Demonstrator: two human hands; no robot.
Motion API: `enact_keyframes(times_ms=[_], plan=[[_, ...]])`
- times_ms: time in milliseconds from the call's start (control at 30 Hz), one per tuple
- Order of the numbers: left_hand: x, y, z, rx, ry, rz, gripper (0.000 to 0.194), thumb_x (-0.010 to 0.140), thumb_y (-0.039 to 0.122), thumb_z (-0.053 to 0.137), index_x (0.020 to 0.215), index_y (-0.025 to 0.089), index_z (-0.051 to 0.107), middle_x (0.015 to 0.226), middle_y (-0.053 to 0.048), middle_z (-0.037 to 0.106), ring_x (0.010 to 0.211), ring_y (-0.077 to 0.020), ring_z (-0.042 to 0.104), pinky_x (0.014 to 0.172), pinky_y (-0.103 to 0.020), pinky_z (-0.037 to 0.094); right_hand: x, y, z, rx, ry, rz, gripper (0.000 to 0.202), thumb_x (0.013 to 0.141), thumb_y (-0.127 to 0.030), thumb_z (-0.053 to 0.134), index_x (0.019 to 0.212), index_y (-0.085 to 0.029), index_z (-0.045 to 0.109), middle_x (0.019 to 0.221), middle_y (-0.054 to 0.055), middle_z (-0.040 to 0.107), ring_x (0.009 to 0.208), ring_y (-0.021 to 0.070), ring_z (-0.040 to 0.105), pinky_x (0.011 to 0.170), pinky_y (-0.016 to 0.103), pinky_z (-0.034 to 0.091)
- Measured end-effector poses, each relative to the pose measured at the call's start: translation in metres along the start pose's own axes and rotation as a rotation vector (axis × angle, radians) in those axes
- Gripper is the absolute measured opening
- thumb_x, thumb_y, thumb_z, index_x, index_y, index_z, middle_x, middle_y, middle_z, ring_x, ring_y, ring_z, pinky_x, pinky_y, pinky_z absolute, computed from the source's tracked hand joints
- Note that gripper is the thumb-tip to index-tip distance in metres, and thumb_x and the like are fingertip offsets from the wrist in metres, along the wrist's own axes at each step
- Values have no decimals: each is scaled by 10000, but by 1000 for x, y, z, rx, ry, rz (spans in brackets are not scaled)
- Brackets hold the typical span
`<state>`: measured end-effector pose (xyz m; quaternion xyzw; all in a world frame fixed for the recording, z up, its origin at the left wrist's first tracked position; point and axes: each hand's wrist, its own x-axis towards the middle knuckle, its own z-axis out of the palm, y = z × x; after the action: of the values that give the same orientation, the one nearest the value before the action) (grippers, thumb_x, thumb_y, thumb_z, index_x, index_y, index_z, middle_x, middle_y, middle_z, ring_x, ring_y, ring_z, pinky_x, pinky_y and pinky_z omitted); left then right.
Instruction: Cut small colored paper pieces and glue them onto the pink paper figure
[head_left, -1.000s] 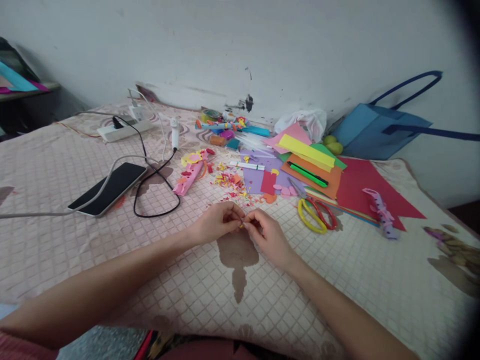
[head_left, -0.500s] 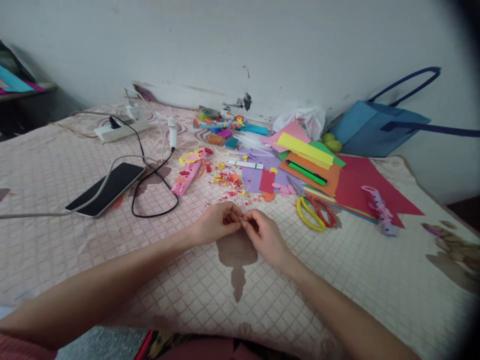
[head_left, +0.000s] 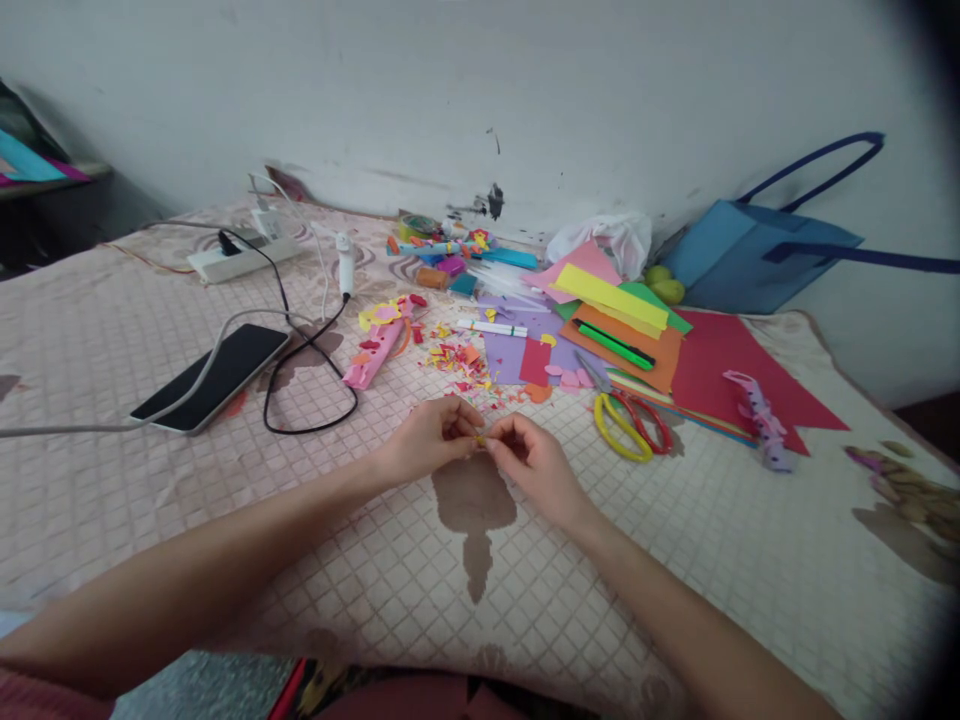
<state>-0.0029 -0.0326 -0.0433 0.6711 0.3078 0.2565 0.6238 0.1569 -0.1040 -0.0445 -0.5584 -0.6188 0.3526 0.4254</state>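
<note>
Between the fingertips of both hands shows a small yellow piece [head_left: 480, 440], too tiny to make out in full. My left hand [head_left: 431, 440] pinches it from the left with thumb and fingers closed. From the other side my right hand [head_left: 534, 465] is pinched at the same piece, fingertips nearly touching those of the left. Both hands are just above the patterned cloth [head_left: 375, 570]. Beyond them lie many coloured paper scraps [head_left: 456, 360]. Scissors with yellow and red handles [head_left: 622, 428] rest to the right of my right hand.
A phone [head_left: 214, 378] with cables and a power strip [head_left: 240, 262] lies left. At the back right are stacked coloured papers [head_left: 739, 370], a green cutter knife [head_left: 615, 345] and a blue bag [head_left: 750, 255]. Decorated pink [head_left: 375, 352] and purple [head_left: 763, 425] paper strips flank the scraps.
The fingertips have drawn slightly apart, and the yellow piece now shows between them. The arms and the things on the table stay where they were.
</note>
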Motion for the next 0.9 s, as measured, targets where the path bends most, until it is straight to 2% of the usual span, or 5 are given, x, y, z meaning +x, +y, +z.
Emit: enact_keyframes(times_ms=[300,533,900], plan=[[-2,1,2,6,-20,3,191,668,154,643,837,121,561,739,-24,644,687,-117,612,634,-236,470,-1,-3,2,-198,42,-88,75,800,-141,507,771,-197,548,756,6,563,695,144,530,631,265,420],[0,1,-1,-50,-45,-77,148,721,206,616,829,117,567,668,-3,623,576,-81,574,561,-205,458,-2,-3,3,-152,22,-70,79,815,-151,485,782,-197,541,757,12,574,694,144,544,636,263,430],[-2,2,3,71,-21,33,102,729,166,573,823,129,576,715,-19,636,639,-107,594,581,-220,461,-1,-3,4,-162,50,-18,76,783,-155,490,732,-194,531,688,-1,555,641,140,521,594,259,408]])
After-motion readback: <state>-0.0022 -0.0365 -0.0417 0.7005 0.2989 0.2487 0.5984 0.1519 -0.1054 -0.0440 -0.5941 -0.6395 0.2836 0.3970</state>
